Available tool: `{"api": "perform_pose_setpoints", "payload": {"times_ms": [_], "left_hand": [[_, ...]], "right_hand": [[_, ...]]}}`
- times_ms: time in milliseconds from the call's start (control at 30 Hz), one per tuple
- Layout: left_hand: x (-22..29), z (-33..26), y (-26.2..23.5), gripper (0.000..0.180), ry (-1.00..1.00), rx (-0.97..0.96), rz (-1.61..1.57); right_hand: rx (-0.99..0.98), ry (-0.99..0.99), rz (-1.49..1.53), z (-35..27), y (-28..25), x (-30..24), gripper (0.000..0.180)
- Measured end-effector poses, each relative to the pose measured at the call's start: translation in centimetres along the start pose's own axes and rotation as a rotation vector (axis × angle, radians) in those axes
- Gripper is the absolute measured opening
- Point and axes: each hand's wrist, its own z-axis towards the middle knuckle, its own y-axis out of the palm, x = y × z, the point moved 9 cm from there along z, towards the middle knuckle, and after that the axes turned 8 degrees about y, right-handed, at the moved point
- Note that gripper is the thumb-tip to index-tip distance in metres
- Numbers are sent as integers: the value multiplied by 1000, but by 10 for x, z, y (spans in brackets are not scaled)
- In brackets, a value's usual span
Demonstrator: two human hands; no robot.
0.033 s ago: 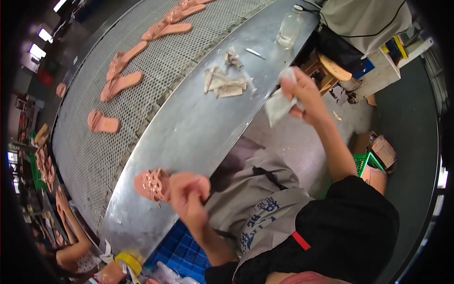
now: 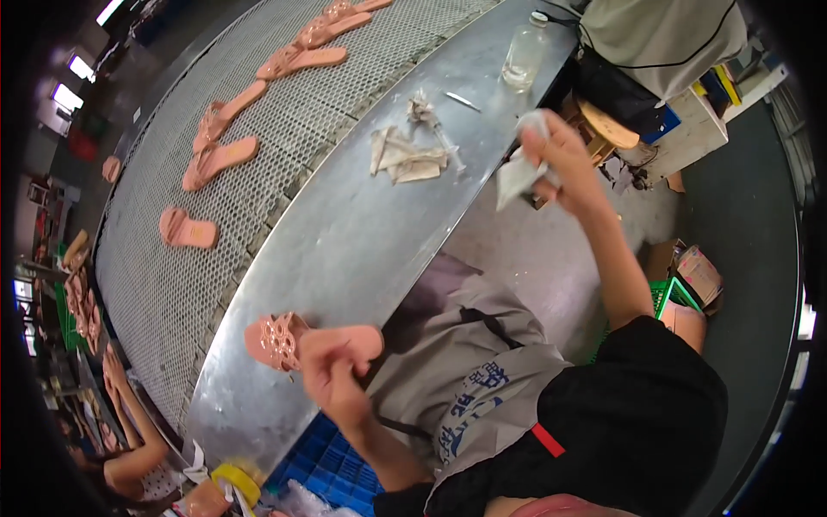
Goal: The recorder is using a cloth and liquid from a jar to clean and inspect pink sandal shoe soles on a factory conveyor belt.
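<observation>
While the left hand [image 2: 332, 370] grips 1 pink sandal [image 2: 297, 339] at lower left, the right hand [image 2: 560, 159] pinches a white cloth [image 2: 517, 179]; wipe gently, holding steady.

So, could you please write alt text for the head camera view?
The person's left hand holds a pink cut-out sandal at a curved steel counter, while the right hand holds a white cloth. More pink sandals lie on the mesh conveyor.

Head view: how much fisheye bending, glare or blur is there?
Head view: strong fisheye, the metal table edge and mesh belt curve; dark vignette at the rim; soft sheen on the steel, blown-out lights upper left; left hand and sandal sharp, right hand slightly soft.
</observation>
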Motion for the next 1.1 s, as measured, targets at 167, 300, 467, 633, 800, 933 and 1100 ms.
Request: {"api": "perform_pose_setpoints", "payload": {"times_ms": [167, 300, 467, 633, 800, 933, 1100], "left_hand": [[0, -33, -103, 21, 30, 248, 224], [-6, -54, -173, 13, 81, 381, 426], [-29, -77, -228, 13, 16, 529, 401], [-39, -77, -227, 14, -97, 512, 389], [-39, -75, -218, 12, -115, 453, 411], [-34, -71, -206, 15, -68, 398, 494], [-30, -66, -194, 18, -67, 366, 571]], "right_hand": [[198, -231, -16, 64, -99, -85, 18], [306, -352, -348, 115, -133, -127, 20], [430, -383, -757, 164, -154, -135, 32], [409, -388, -952, 171, -147, -136, 37], [428, -627, -1257, 164, -129, -140, 33], [469, -610, -1272, 168, -135, -131, 30], [545, -728, -1198, 155, -129, -129, 28]]}}
